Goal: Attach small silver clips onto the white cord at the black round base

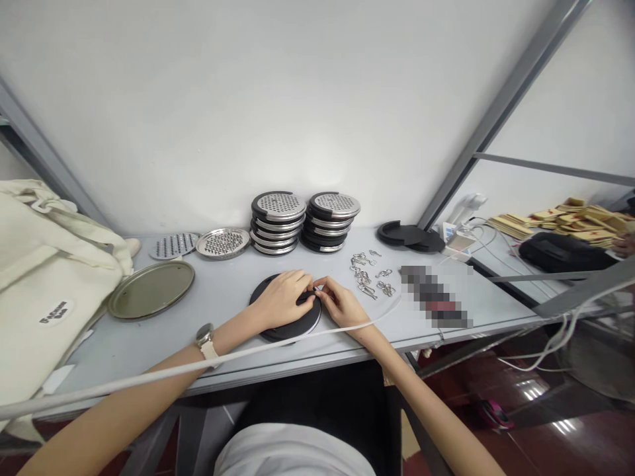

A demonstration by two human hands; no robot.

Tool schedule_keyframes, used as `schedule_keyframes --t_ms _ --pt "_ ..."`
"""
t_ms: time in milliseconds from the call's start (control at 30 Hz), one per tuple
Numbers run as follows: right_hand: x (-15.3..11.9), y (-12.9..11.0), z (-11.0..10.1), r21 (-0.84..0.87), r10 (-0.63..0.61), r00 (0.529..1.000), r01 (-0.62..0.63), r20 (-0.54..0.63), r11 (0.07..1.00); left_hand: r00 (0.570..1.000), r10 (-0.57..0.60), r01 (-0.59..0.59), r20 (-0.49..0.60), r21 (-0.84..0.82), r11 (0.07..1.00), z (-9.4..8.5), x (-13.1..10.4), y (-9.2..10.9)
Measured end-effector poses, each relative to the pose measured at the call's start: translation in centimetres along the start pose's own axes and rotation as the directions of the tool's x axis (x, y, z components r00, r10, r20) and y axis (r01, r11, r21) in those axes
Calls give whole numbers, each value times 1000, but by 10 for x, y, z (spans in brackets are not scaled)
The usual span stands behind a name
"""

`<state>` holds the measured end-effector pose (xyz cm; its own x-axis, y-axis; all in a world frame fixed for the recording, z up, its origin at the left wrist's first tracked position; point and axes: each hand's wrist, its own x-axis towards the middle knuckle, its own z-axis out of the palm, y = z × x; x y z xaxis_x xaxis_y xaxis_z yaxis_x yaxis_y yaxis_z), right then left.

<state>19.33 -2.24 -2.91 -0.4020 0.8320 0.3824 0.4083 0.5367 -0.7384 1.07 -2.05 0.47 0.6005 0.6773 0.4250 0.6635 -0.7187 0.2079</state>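
Observation:
A black round disc (303, 328) with a silver rim lies near the table's front edge, much like the black bases in the stacks. My left hand (284, 299) reaches across its top, fingers bent and gripping at its right side. Thumb and fingers of my right hand (341, 304) pinch together at that same edge, touching my left fingertips; whatever is between them is too small to make out. Several small metal clasps (364, 276) are scattered to the right of my right hand. Behind stand two stacks of round graters, a left stack (278, 225) and a right stack (331, 221).
Loose grater plates (223, 243) and an olive round plate (151, 289) lie left, beside a cream bag (54, 277). Black round holders (409, 235) rest at the back right. A white cable (149, 378) crosses in front of my forearms. A metal frame post (496, 125) rises at right.

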Motion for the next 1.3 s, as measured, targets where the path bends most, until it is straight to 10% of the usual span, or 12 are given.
schedule_keyframes --t_ms 1300 --pt "0 0 4 -53 -44 998 41 -50 998 1000 -4 4 4 -27 1000 -1 0 0"
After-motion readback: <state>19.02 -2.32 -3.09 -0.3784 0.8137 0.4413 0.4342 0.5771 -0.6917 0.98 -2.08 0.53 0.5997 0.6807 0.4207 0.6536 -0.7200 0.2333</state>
